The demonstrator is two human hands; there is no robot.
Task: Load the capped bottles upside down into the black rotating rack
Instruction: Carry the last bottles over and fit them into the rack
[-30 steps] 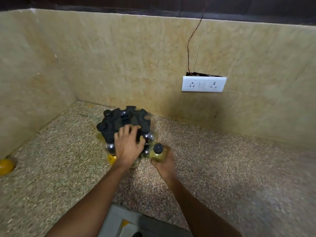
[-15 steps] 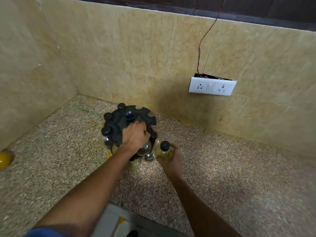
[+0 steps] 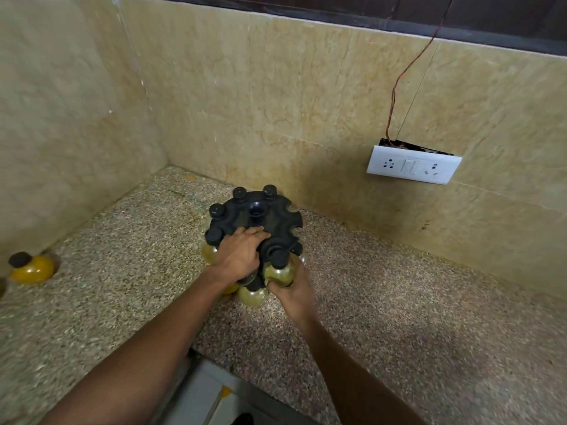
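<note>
Left hand [image 3: 238, 252] lies fingers-spread, pressing on the black rotating rack [image 3: 256, 222] on the speckled counter [image 3: 399, 302]; right hand [image 3: 293, 291] grips a yellow-filled capped bottle [image 3: 278, 269] at the rack's near edge.

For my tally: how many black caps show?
6 caps: four on the rack's left and far rim, one on the right hand's bottle, one by the left wall. Others may hide.
</note>
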